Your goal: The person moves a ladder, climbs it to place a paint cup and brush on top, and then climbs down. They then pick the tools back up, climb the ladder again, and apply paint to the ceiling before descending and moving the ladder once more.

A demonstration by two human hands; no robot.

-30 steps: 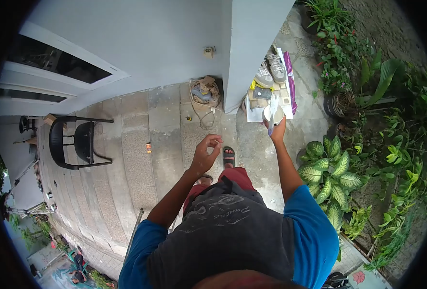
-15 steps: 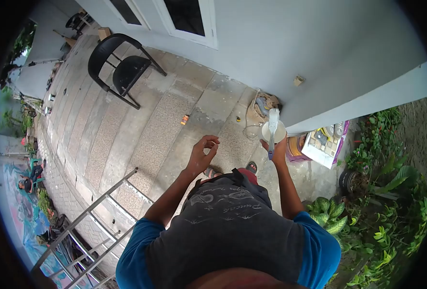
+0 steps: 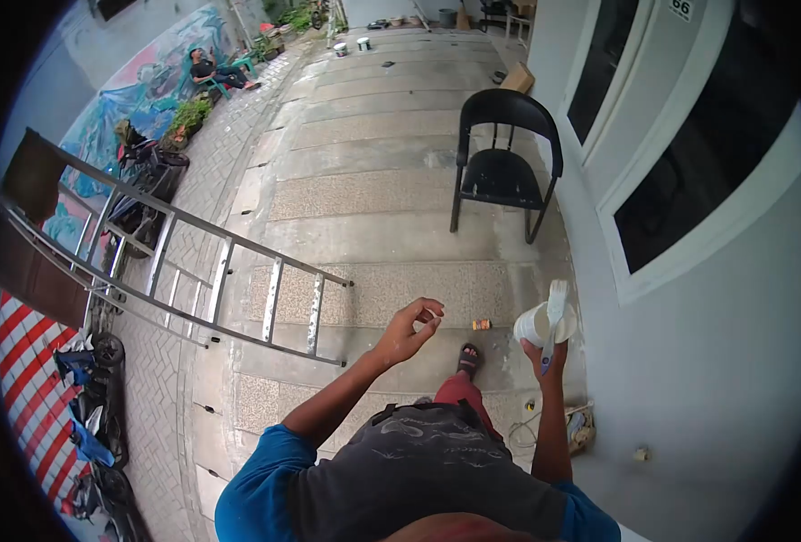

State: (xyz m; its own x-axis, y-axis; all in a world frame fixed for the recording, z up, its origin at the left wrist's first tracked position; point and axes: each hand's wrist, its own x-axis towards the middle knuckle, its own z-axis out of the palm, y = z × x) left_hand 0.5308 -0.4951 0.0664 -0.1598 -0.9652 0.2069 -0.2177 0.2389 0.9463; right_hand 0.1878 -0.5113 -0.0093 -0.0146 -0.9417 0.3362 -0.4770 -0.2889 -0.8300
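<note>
My right hand (image 3: 546,358) is closed around a white paint pot (image 3: 530,322), held out in front of me near the wall. A paintbrush (image 3: 555,316) lies across the pot's rim, its pale bristles pointing away and its grey-blue handle coming down over my fingers. Whether my thumb presses the brush handle cannot be made out. My left hand (image 3: 409,332) hangs in the air over the tiles with nothing in it, fingers loosely curled and thumb apart.
A black chair (image 3: 504,176) stands ahead by the wall. An aluminium ladder (image 3: 224,280) leans across the left side. On the tiles lies a small orange item (image 3: 482,324); a bag (image 3: 581,428) sits at the wall's foot. A person (image 3: 209,70) sits far left, beyond parked motorbikes (image 3: 143,194).
My view has swung left, away from the plants, toward the chair and ladder. The pot and brush have travelled along in my right hand. My left hand stays empty.
</note>
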